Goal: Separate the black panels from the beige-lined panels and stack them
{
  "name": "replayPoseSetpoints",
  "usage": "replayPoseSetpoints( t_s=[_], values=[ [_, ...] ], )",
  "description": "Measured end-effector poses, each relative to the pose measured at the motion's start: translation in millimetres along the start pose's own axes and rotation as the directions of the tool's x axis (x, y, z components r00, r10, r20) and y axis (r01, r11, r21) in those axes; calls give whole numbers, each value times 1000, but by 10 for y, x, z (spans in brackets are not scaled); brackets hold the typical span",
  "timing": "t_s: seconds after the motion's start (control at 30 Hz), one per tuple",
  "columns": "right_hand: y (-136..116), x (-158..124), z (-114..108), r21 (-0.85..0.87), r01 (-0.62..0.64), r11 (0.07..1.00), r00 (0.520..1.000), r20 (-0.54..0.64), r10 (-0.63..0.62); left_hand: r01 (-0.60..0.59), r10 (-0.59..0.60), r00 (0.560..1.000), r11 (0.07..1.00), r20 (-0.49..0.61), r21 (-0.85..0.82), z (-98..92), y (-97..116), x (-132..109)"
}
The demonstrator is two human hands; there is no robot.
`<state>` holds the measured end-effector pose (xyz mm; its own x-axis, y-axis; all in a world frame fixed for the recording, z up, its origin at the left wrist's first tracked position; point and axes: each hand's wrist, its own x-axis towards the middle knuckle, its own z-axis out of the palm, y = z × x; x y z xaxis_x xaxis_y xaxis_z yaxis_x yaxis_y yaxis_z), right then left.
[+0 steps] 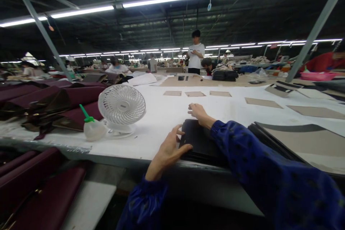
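Observation:
A stack of flat black panels lies at the table's front edge, between my hands. My left hand is at the stack's left side, its thumb over the top near the front corner and its fingers spread along the edge. Over the stack's far edge reaches my right hand, with fingers stretched forward and slightly bent above the white table surface. Nothing shows in its grasp. My right sleeve covers the right part of the stack.
Left of the stack stand a white fan and a squeeze bottle with a green nozzle. Several beige pieces lie across the table. More panels are stacked at right. Maroon bags crowd the left. A person stands beyond.

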<state>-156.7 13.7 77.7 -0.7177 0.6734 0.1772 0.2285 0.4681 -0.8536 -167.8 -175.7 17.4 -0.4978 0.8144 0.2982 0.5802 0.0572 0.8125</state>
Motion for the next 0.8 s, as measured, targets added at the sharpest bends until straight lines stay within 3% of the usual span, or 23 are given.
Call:
replayPoseSetpoints(
  t_s=[0.17, 0.3, 0.4, 0.47, 0.57, 0.7, 0.8],
  values=[
    [-185, -603, -338, 363, -54, 930, 994, 109, 15, -5, 7, 1000, 994, 15, -113, -10, -20, -7],
    [-139, -1054, -599, 731, -242, 639, 961, 270, 56, -26, 29, 999, 983, 14, -183, -1, -47, 7],
    [-12, -1214, -719, 826, -330, 457, 933, 358, 27, -41, 41, 999, 984, 1, -172, -5, -56, 12],
    [79, -1256, -759, 851, -350, 391, 922, 386, -14, -42, 41, 999, 985, -6, -166, -14, -58, 13],
    [195, -1287, -766, 853, -301, 427, 938, 346, -28, -11, 7, 1000, 990, -26, -141, -27, -53, 12],
    [306, -1342, -723, 771, -129, 624, 982, 186, -27, 41, -45, 999, 988, -28, -149, -29, -30, 9],
    [347, -1375, -735, 797, -124, 591, 985, 169, -22, 48, -47, 999, 987, 6, -157, -25, -12, 9]
  ],
)
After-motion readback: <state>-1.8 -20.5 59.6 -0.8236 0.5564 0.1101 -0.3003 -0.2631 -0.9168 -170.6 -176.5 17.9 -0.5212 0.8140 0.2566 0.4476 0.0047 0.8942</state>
